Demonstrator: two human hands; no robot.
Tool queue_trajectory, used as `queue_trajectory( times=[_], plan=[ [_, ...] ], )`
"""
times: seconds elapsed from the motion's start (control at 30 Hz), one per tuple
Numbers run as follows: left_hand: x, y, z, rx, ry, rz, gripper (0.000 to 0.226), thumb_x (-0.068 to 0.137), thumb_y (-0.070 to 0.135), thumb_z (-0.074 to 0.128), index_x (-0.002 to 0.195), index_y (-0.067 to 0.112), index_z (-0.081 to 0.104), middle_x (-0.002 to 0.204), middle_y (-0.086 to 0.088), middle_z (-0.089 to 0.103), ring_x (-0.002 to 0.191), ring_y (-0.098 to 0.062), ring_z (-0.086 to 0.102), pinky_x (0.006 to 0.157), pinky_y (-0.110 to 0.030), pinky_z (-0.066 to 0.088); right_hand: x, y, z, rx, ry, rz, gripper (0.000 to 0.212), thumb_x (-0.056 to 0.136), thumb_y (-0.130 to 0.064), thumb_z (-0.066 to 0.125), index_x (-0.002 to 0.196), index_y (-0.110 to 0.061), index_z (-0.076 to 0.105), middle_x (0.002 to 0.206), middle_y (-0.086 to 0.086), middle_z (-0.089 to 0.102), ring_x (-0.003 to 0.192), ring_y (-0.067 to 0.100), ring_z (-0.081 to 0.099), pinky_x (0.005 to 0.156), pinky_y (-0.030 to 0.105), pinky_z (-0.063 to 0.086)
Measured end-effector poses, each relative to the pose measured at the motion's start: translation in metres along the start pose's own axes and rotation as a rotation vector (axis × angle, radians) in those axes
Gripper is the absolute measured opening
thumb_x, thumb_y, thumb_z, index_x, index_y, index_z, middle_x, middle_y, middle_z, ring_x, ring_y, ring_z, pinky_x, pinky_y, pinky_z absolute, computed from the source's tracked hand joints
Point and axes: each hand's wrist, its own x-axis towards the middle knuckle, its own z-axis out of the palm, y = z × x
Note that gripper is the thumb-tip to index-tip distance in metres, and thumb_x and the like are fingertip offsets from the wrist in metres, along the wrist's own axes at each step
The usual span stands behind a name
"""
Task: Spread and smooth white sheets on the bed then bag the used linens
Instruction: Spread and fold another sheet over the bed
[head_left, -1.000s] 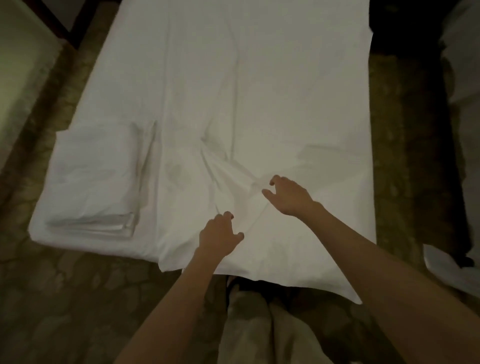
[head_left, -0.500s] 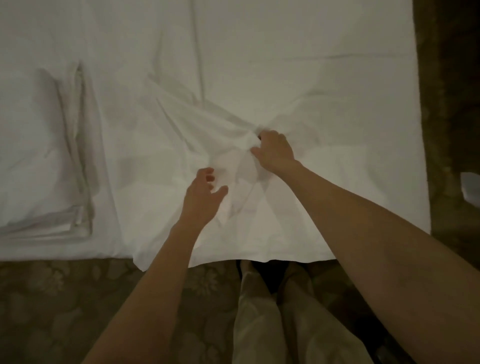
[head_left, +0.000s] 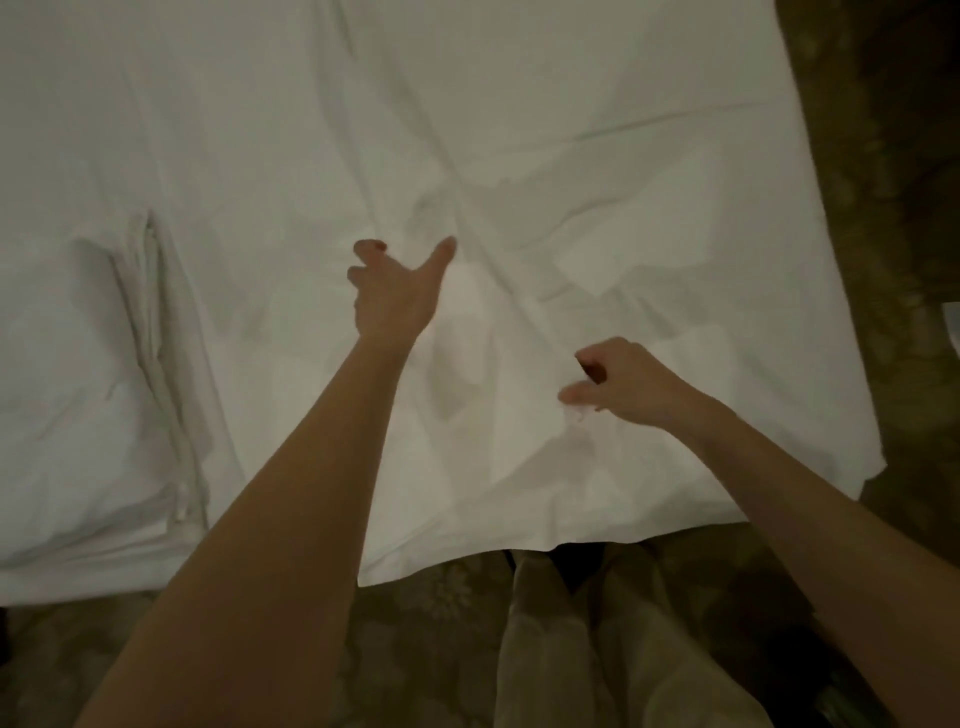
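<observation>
No writing is showing anywhere. The left hand (head_left: 397, 296) is now reaching further toward 12 o'clock, fingers spread, over the wrinkled white cotton sheet (head_left: 545, 156) covering the bed; the right hand (head_left: 618, 382), having released the fold, is hanging loosely curled at 3 o'clock.

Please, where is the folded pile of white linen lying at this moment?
In the head view the folded pile of white linen lies on the near left part of the bed, left of the left hand and beside the edge of the spread sheet.

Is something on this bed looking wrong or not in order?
Yes. The white sheet bunches into creases between the left hand and right hand, and its near edge hangs unevenly over the carpet.
</observation>
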Motion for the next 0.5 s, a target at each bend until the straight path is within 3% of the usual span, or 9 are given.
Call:
queue_trajectory(
  times=[0.1, 0.13, 0.17, 0.23, 0.33, 0.4, 0.5],
  plan=[
    [-0.011, 0.034, 0.031, 0.226, -0.169, 0.018, 0.112, 0.067, 0.084, 0.055, 0.142, 0.006, 0.027, 0.135, -0.016, 0.051, 0.115, -0.036, 0.058, 0.095, -0.048, 0.05, -0.011, 0.005, 0.006, 0.072, -0.098, -0.028, 0.017, 0.079, -0.016, 0.077, 0.077, -0.021, 0.061, 0.073, -0.007, 0.062, 0.066, 0.006, 0.057, 0.066, 0.02, 0.045],
    [-0.018, 0.039, 0.042, 0.312, -0.247, 0.025, 0.112, 0.066, 0.085, 0.055, 0.141, 0.005, 0.031, 0.131, -0.015, 0.055, 0.112, -0.034, 0.06, 0.095, -0.047, 0.05, -0.012, 0.006, 0.009, 0.126, -0.119, -0.034, 0.02, 0.078, -0.014, 0.077, 0.091, -0.019, 0.063, 0.085, -0.005, 0.067, 0.075, 0.008, 0.062, 0.073, 0.024, 0.05],
    [-0.024, 0.042, 0.052, 0.39, -0.315, 0.04, 0.107, 0.068, 0.084, 0.054, 0.137, 0.004, 0.038, 0.127, -0.013, 0.058, 0.109, -0.032, 0.062, 0.094, -0.045, 0.051, -0.012, 0.006, 0.011, 0.187, -0.135, -0.036, 0.03, 0.077, -0.012, 0.077, 0.102, -0.018, 0.062, 0.094, -0.003, 0.069, 0.082, 0.01, 0.065, 0.079, 0.026, 0.052],
    [-0.037, 0.044, 0.068, 0.513, -0.414, 0.081, 0.081, 0.075, 0.078, 0.053, 0.119, 0.01, 0.053, 0.112, -0.006, 0.062, 0.1, -0.029, 0.065, 0.091, -0.042, 0.053, -0.01, 0.005, 0.013, 0.244, -0.153, -0.041, 0.03, 0.077, -0.012, 0.077, 0.104, -0.012, 0.063, 0.098, 0.005, 0.07, 0.088, 0.018, 0.067, 0.085, 0.032, 0.053],
    [-0.044, 0.04, 0.083, 0.609, -0.419, 0.166, 0.034, 0.088, 0.047, 0.052, 0.092, 0.013, 0.055, 0.083, -0.002, 0.064, 0.081, -0.025, 0.068, 0.085, -0.037, 0.056, -0.007, 0.005, 0.015, 0.317, -0.103, -0.039, 0.026, 0.079, -0.016, 0.073, 0.099, -0.001, 0.068, 0.101, 0.021, 0.068, 0.096, 0.036, 0.064, 0.091, 0.047, 0.049],
    [-0.044, 0.038, 0.084, 0.53, -0.417, 0.142, 0.02, 0.091, 0.028, 0.048, 0.084, 0.01, 0.056, 0.068, -0.004, 0.064, 0.064, -0.022, 0.068, 0.076, -0.033, 0.059, -0.007, 0.007, 0.014, 0.38, -0.073, -0.025, 0.025, 0.081, -0.018, 0.073, 0.101, -0.004, 0.071, 0.101, 0.016, 0.07, 0.096, 0.032, 0.065, 0.091, 0.044, 0.049],
    [-0.047, 0.039, 0.083, 0.375, -0.446, 0.139, 0.024, 0.093, 0.02, 0.046, 0.097, 0.001, 0.06, 0.07, -0.007, 0.064, 0.058, -0.021, 0.064, 0.07, -0.033, 0.058, -0.013, 0.009, 0.008, 0.473, -0.083, -0.004, 0.021, 0.082, -0.024, 0.074, 0.099, -0.01, 0.072, 0.099, 0.003, 0.071, 0.092, 0.018, 0.066, 0.086, 0.032, 0.052]
  ],
)
